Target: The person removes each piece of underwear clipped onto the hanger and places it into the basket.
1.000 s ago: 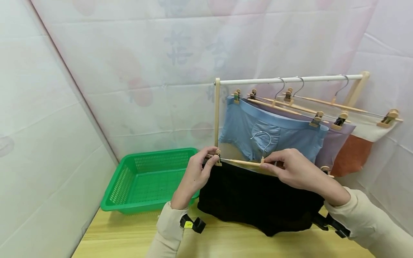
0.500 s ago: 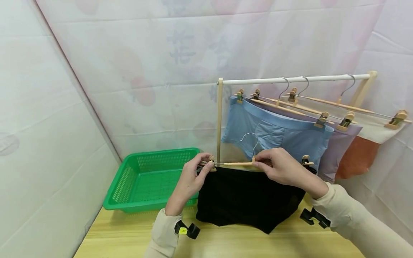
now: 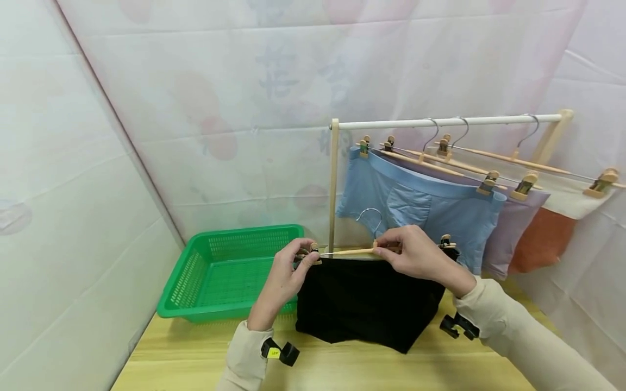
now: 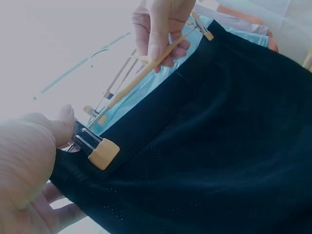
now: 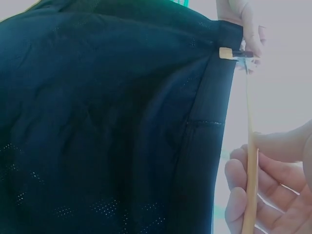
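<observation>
A pair of black boxer briefs (image 3: pixel 367 304) hangs from a wooden clip hanger (image 3: pixel 348 252), its waistband along the bar and its lower edge low over the table. My left hand (image 3: pixel 283 274) pinches the clip (image 4: pixel 104 153) at the hanger's left end, thumb in front. Near the base of the metal hook (image 3: pixel 373 213), my right hand (image 3: pixel 415 255) grips the bar between thumb and curled fingers, as the right wrist view also shows. The other clip (image 3: pixel 446 241) bites the waistband's right corner, beyond the right hand. That hand hides part of the bar.
Behind stands a rack with a white rail (image 3: pixel 391 124). Light blue boxer briefs (image 3: pixel 411 190), a lilac garment (image 3: pixel 513 222) and a white-and-rust one (image 3: pixel 545 239) hang there on clip hangers. A green basket (image 3: pixel 230 315) stands left on the wooden table (image 3: pixel 195 358).
Both hands have carried the hanger and black boxer briefs left and slightly down in the head view. The right-hand clip, mostly covered before, now shows. Both grips stay the same.
</observation>
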A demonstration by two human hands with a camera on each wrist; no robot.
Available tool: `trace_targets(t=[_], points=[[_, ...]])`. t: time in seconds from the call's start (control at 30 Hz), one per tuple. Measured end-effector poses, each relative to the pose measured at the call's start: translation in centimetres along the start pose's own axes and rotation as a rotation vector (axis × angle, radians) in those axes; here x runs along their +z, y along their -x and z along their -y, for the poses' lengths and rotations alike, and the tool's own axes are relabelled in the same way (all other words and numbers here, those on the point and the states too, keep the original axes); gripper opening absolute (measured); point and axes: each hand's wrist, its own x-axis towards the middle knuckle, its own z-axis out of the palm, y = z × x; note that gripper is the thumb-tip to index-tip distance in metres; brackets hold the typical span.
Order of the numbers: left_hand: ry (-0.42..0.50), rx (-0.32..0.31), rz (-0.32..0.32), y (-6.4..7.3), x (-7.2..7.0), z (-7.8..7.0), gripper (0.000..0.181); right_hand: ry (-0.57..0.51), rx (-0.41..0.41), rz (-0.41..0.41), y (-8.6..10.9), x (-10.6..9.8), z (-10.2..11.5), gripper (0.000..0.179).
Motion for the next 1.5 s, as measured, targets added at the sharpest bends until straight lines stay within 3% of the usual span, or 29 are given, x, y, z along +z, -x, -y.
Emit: trace_targets(t=[0.23,0.63,0.83,1.23,1.5], points=[[0.007,0.002,-0.02,0.1,0.3,0.9,0.013,-0.025,-0.012,0.018,-0.3,0.8,-0.7,0.012],[0.046,-0.055,-0.036,0.2,0.8,1.6,0.007,-0.019,-0.003,0.039,-0.6,1.5,-1.2,0.013],[0.044,-0.043,-0.048,0.3,1.0,2.0,0.015,-0.025,0.003,0.053,-0.6,1.7,-1.2,0.011],[0.028,-0.014,-0.075,0.4,1.2,2.3,0.01,-0.008,-0.027,0.041,-0.4,2.2,-1.6,0.016],[-0.004,-0.073,-0.023,0.5,0.8,2.0,0.013,0.0,-0.035,0.049,-0.6,2.2,-1.5,0.017]])
